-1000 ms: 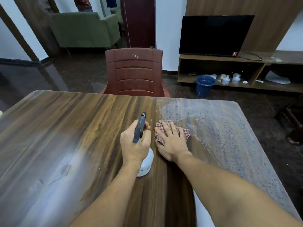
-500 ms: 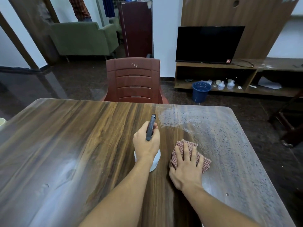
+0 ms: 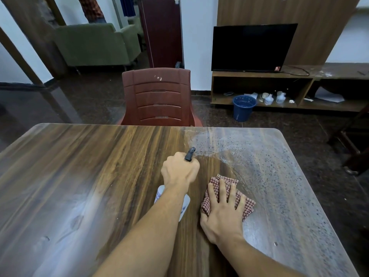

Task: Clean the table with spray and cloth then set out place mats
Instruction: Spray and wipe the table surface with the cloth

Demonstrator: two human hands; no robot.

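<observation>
Head view: left hand (image 3: 179, 171) grips spray bottle (image 3: 184, 204); right hand (image 3: 222, 212) flat, fingers straight, pressing cloth (image 3: 247, 206). Best overlap strokes rightward across droplets on table (image 3: 79, 176).

Broad stretch of bare wood across the left half of the table (image 3: 79, 176), open from near edge to far edge. Blocking the middle: left hand (image 3: 179, 172) wrapped around an upright spray bottle (image 3: 185, 205), and just beside it on the right, right hand (image 3: 221, 214) pressed flat on a checked cloth (image 3: 248, 206), with only a narrow strip of wood between the two forearms. Wet, speckled tabletop open beyond and to the right of the cloth, and a brown chair (image 3: 157, 96) close behind the far edge.
</observation>
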